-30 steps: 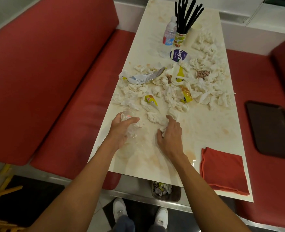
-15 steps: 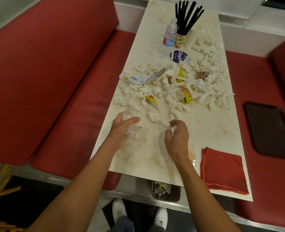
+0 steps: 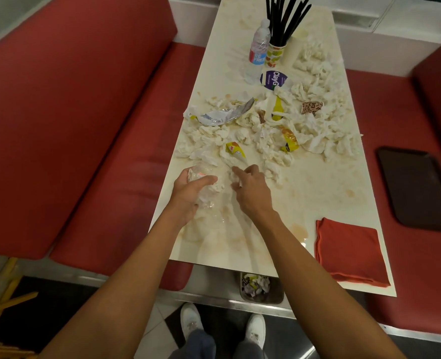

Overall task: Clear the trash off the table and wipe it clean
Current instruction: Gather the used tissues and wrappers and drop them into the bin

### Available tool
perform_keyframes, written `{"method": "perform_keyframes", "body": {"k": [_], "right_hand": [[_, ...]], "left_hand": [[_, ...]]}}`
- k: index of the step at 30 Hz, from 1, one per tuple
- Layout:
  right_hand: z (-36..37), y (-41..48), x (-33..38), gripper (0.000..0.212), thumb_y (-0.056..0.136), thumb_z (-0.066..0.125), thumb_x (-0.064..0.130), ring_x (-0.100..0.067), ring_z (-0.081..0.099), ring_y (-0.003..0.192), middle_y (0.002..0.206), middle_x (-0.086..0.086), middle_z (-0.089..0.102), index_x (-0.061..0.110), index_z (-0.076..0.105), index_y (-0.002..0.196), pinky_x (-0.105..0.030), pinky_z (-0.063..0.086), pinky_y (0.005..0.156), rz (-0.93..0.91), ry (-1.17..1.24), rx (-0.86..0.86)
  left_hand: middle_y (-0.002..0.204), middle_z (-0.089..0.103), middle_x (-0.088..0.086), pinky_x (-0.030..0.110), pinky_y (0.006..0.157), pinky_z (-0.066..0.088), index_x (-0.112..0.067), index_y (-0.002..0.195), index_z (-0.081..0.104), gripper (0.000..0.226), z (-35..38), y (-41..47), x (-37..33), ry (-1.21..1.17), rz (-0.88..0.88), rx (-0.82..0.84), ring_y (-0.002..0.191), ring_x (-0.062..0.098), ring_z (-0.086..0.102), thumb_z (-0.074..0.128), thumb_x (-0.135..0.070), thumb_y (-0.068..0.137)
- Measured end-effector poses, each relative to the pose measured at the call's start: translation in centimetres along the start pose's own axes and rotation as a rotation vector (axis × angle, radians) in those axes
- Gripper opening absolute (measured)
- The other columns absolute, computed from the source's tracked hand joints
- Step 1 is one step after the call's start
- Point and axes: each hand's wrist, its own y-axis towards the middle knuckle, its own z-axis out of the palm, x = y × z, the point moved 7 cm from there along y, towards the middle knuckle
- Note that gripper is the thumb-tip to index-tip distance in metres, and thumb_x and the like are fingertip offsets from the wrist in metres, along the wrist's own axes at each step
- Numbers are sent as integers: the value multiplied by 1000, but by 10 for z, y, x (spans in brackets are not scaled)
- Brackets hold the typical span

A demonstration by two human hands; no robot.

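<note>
Crumpled white tissues point(image 3: 318, 125) and wrappers cover the middle of the stained cream table point(image 3: 318, 193). Among them lie a silver foil wrapper point(image 3: 224, 115) and yellow sachets point(image 3: 235, 149). My left hand point(image 3: 188, 189) grips a crumpled clear plastic bag point(image 3: 206, 196) with tissues bunched in it, near the table's left edge. My right hand point(image 3: 251, 190) is right beside it, fingers curled, pinching a small white tissue point(image 3: 236, 177) at the bag's mouth. A folded orange cloth point(image 3: 349, 252) lies at the near right corner.
A water bottle point(image 3: 259, 46), a cup of black straws point(image 3: 276, 51) and a blue-and-white lid point(image 3: 273, 79) stand at the far end. A small bin point(image 3: 258, 286) with trash sits under the near edge. Red benches flank the table; a dark tray point(image 3: 416, 187) lies on the right one.
My right hand lifted a tissue off the table and carried it left to the bag in my left hand. The left hand stayed in place.
</note>
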Motion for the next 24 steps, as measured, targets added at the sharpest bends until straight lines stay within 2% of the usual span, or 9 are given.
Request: {"method": "perform_keyframes", "body": {"k": [3, 7, 11, 13, 16, 17, 19, 22, 24], "right_hand": [[3, -8, 2, 35, 101, 66, 28, -28, 55, 110, 123, -6, 52, 23, 64, 136, -39, 50, 73, 27, 24, -7], [7, -31, 5, 21, 102, 63, 28, -26, 57, 100, 112, -2, 54, 20, 68, 120, -35, 44, 69, -18, 47, -36], [2, -53, 0, 18, 104, 59, 26, -22, 59, 98, 112, -2, 61, 16, 66, 118, -35, 47, 78, 42, 270, -62], [-3, -66, -5, 18, 104, 60, 26, -17, 60, 96, 111, -2, 66, 15, 67, 116, -26, 43, 79, 81, 387, -66], [-11, -90, -14, 14, 103, 62, 27, -2, 60, 89, 105, 6, 69, 18, 68, 111, -6, 38, 73, 145, 544, -54], [-14, -99, -17, 11, 102, 63, 27, 3, 60, 90, 103, 9, 69, 20, 68, 110, -4, 38, 73, 165, 594, -50], [-17, -116, -25, 8, 102, 64, 29, 2, 62, 92, 102, 13, 69, 23, 68, 106, -13, 44, 79, 180, 675, -46], [-21, -143, -41, 10, 99, 64, 34, -14, 67, 93, 100, 13, 70, 26, 68, 103, -35, 54, 82, 172, 738, -29], [-25, -163, -52, 14, 98, 64, 37, -17, 67, 95, 101, 9, 71, 26, 69, 104, -39, 55, 85, 158, 754, -13]], "left_hand": [[98, 71, 7, 36, 67, 60, -9, 123, 65, 52, -4, -3, -2, 7, 27, -30, 90, 25, 71, 86, -2, 77], [96, 70, 5, 38, 69, 60, -11, 125, 65, 53, -9, -9, 3, 25, 24, -28, 86, 23, 71, 86, -2, 77], [97, 71, 5, 43, 70, 58, -12, 124, 65, 52, -12, -22, 14, 58, 26, -21, 86, 24, 72, 86, -4, 77], [98, 71, 5, 42, 70, 58, -13, 121, 65, 50, -13, -31, 21, 69, 36, -24, 87, 24, 71, 86, -4, 77], [94, 70, 3, 33, 56, 55, -15, 112, 66, 41, -12, -51, 31, 79, 72, -31, 84, 22, 70, 84, -3, 78], [93, 69, 3, 31, 56, 55, -14, 111, 66, 40, -11, -59, 34, 79, 96, -43, 84, 21, 70, 83, -1, 78], [96, 70, 5, 34, 66, 58, -12, 111, 66, 39, -9, -75, 41, 86, 152, -80, 87, 21, 71, 82, -1, 77], [101, 72, 8, 42, 80, 59, -7, 111, 65, 39, -1, -102, 58, 92, 212, -121, 91, 22, 71, 80, -1, 76], [102, 72, 8, 51, 87, 59, -12, 110, 66, 41, 7, -122, 73, 106, 244, -144, 94, 24, 70, 80, -6, 73]]}}
